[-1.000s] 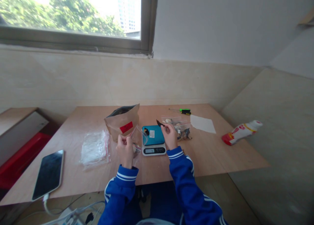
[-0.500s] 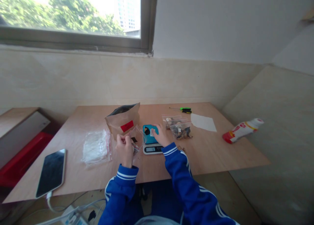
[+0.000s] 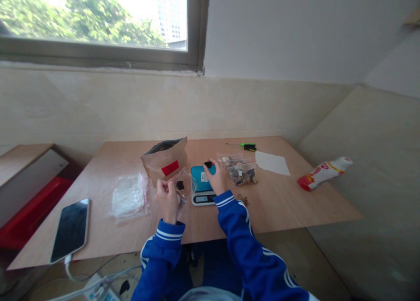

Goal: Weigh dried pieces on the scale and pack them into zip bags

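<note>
My left hand (image 3: 166, 200) is closed on the edge of a clear zip bag (image 3: 187, 185) with a dark piece inside. Over the blue plate of a small digital scale (image 3: 201, 178), my right hand (image 3: 217, 177) pinches a small black piece (image 3: 208, 164) between thumb and fingers. The scale's display is lit, but its digits are too small to read. Behind the left hand stands an open brown paper pouch (image 3: 166, 159) with a red label. Right of the scale lie filled zip bags (image 3: 243, 174) holding dark and pale dried bits.
A stack of clear bags (image 3: 129, 197) and a phone or tablet (image 3: 70, 231) with a cable lie at left. At right are a screwdriver (image 3: 247, 145), white paper (image 3: 272, 163) and a red-and-white bottle (image 3: 324, 174). Brown scraps (image 3: 243, 200) lie near my right wrist.
My right hand has picked the black piece up off the scale plate and moved slightly right with it. My left hand stays in place with the bag.
</note>
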The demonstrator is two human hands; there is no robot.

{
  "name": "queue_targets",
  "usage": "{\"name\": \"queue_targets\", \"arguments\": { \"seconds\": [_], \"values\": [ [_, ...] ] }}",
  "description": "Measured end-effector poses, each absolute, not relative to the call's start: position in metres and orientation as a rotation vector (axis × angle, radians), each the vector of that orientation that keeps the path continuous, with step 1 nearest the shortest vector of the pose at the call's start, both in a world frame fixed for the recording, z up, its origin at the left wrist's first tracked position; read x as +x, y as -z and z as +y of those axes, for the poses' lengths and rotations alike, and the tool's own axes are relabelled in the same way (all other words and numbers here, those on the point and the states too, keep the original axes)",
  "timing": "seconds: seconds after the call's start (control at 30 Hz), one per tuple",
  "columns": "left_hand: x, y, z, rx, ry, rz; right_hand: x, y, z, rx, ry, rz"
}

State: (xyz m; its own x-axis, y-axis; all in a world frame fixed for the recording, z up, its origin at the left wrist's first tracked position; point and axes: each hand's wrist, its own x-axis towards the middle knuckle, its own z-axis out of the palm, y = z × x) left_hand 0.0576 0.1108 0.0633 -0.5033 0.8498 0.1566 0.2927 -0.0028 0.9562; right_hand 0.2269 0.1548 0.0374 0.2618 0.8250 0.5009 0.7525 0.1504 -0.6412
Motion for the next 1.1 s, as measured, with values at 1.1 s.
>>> {"name": "queue_targets", "arguments": {
  "seconds": [1.1],
  "values": [
    [0.024,-0.073,0.095,0.973,-1.697,1.610,0.293,0.000,0.123,-1.685,-0.137,-1.654]
  ]
}}
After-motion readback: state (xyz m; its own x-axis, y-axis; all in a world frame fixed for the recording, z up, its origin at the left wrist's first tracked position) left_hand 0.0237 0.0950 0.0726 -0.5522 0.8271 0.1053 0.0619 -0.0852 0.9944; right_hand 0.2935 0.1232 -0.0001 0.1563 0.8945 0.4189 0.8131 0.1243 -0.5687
